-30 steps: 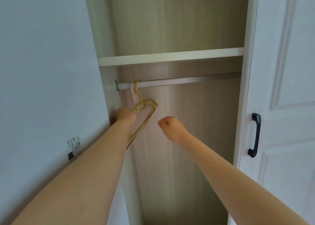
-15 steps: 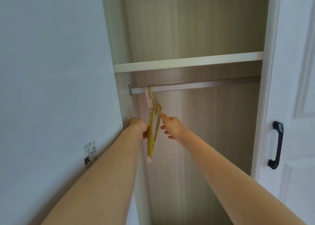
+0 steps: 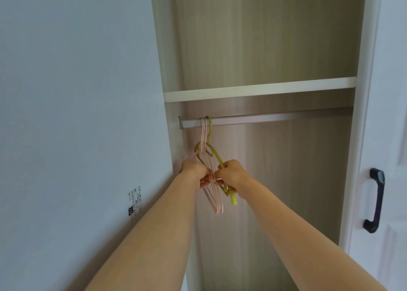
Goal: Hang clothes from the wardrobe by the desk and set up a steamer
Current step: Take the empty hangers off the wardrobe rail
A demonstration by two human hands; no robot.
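Left: a grey wall [image 3: 77,114] bearing a small printed label [image 3: 134,202]. The left hand [image 3: 192,169] holds the pink hangers [image 3: 204,132], fingers [image 3: 204,183] curled and pinching their thin wires. These hook over the left end of the rail [image 3: 275,119], just beside the wardrobe's side panel. The green hanger [image 3: 216,157] hangs touching them; the right hand [image 3: 233,175] grips its near arm, fingers [image 3: 220,182] wrapped round it.

Assessment: hangers light and stiff; the pink wires are likely springy and prone to tangle. Best held at the neck under the hook.

Right: the shelf [image 3: 259,89] sits close above the rail, limiting lift. The open door [image 3: 392,114] and its dark handle [image 3: 375,200] stand well clear. No clothes in view.
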